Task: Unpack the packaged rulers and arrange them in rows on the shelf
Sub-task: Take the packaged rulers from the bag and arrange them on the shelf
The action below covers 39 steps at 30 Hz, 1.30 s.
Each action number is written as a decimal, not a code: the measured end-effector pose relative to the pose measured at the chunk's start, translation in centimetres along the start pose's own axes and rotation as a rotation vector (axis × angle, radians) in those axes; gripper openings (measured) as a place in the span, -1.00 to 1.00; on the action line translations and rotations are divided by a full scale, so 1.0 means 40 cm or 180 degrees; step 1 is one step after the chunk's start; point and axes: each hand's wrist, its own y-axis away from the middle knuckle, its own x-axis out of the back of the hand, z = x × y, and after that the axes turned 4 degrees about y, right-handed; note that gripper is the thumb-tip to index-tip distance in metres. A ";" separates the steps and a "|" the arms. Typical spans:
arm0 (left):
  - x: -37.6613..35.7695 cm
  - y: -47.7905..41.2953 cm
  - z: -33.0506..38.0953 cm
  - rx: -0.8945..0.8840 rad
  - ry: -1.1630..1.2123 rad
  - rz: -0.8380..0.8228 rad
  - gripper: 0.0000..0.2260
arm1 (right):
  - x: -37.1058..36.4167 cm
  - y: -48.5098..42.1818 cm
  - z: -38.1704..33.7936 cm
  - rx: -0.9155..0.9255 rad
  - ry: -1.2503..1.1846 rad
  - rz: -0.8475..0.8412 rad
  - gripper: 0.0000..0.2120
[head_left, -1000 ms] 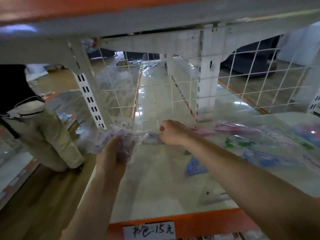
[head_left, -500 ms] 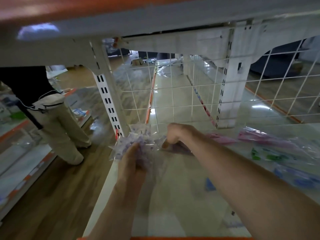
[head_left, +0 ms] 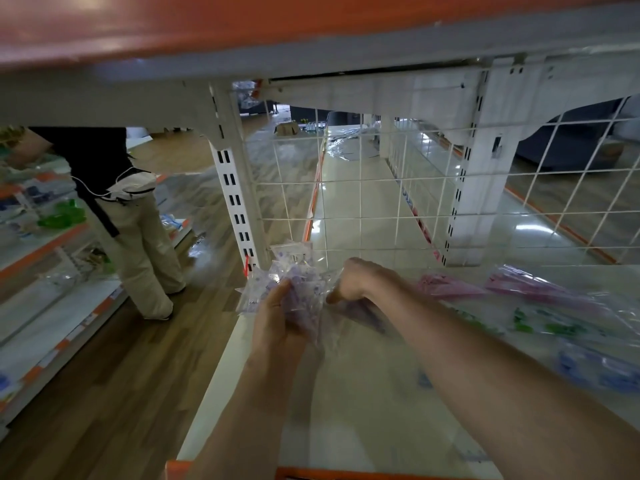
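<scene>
Left hand (head_left: 277,323) closed round a crumpled clear packet of purple rulers (head_left: 294,289), held above the shelf (head_left: 363,393) at its left end. Right hand (head_left: 356,282) curled, pinching the packet's right edge. Pink packets (head_left: 446,287) lie just right, along the wire grid (head_left: 381,199).

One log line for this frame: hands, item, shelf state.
left hand: grip on purple ruler pack | right hand: closed on the pack's right side | shelf: pink packs along back right | step: unpacking
</scene>
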 end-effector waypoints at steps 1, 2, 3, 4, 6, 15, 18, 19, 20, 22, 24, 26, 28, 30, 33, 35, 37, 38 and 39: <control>0.002 -0.002 -0.001 0.0039 0.0004 0.0023 -0.75 | -0.004 -0.004 0.002 0.0030 -0.0057 0.0010 -0.58; 0.000 0.001 -0.002 0.0048 0.0030 0.0032 -0.76 | -0.006 -0.008 0.004 0.0072 -0.0107 0.0037 -0.60; 0.006 -0.002 -0.001 0.0016 0.0044 0.0101 -0.78 | -0.007 -0.018 0.006 0.0112 -0.0155 0.0050 -0.60; 0.010 -0.003 -0.001 -0.0013 0.0087 0.0128 -0.80 | -0.006 -0.024 0.008 0.0160 -0.0180 0.0019 -0.59; 0.029 -0.017 0.001 -0.0080 0.0147 0.0155 -0.81 | 0.005 -0.030 0.016 0.0247 -0.0110 -0.0194 -0.56; 0.044 -0.036 0.002 -0.0102 0.0240 0.0195 -0.77 | 0.025 -0.066 0.011 0.0173 0.0405 0.0052 -0.80; 0.043 -0.036 0.004 -0.0102 0.0249 0.0143 -0.75 | 0.021 -0.082 0.000 0.0173 0.0577 -0.0239 -0.73; 0.045 -0.039 0.005 -0.0117 0.0245 0.0165 -0.74 | 0.014 -0.093 0.003 0.0186 0.0537 -0.0196 -0.73; 0.044 -0.040 0.005 -0.0120 0.0252 0.0151 -0.71 | 0.009 -0.105 0.006 0.0140 0.0418 -0.0160 -0.78; 0.051 -0.045 0.003 -0.0108 0.0279 0.0162 -0.58 | 0.004 -0.125 0.015 0.0035 0.0028 -0.0114 -0.80; 0.060 -0.049 0.004 -0.0072 0.0310 0.0190 -0.59 | 0.003 -0.133 0.012 -0.0134 -0.0464 -0.0062 -0.69; 0.061 -0.050 0.007 -0.0036 0.0326 0.0156 -0.70 | -0.010 -0.142 0.007 -0.0322 -0.1125 0.0088 -0.71; 0.051 -0.043 0.006 -0.0001 0.0386 0.0099 -0.78 | -0.033 -0.150 0.003 -0.0425 -0.1674 0.0311 -0.82; 0.039 -0.028 0.005 -0.0058 0.0332 0.0095 -0.84 | -0.058 -0.150 0.003 -0.0531 -0.1848 0.0550 -0.80; 0.020 -0.015 0.004 -0.0079 0.0260 0.0081 -0.77 | -0.084 -0.128 0.001 -0.0630 -0.1900 0.1131 -0.70; 0.021 -0.015 0.007 -0.0059 0.0365 0.0022 -0.78 | -0.092 -0.116 -0.007 -0.0610 -0.1968 0.1343 -0.71; 0.033 -0.020 0.014 -0.0034 0.0453 0.0035 -0.83 | -0.078 -0.100 -0.017 -0.0508 -0.1983 0.1181 -0.73; 0.043 -0.025 0.018 -0.0014 0.0532 0.0031 -0.82 | -0.060 -0.083 -0.023 -0.0382 -0.2016 0.1026 -0.77; 0.056 -0.032 0.024 -0.0005 0.0638 -0.0054 -0.82 | -0.041 -0.064 -0.024 -0.0192 -0.1970 0.0939 -0.83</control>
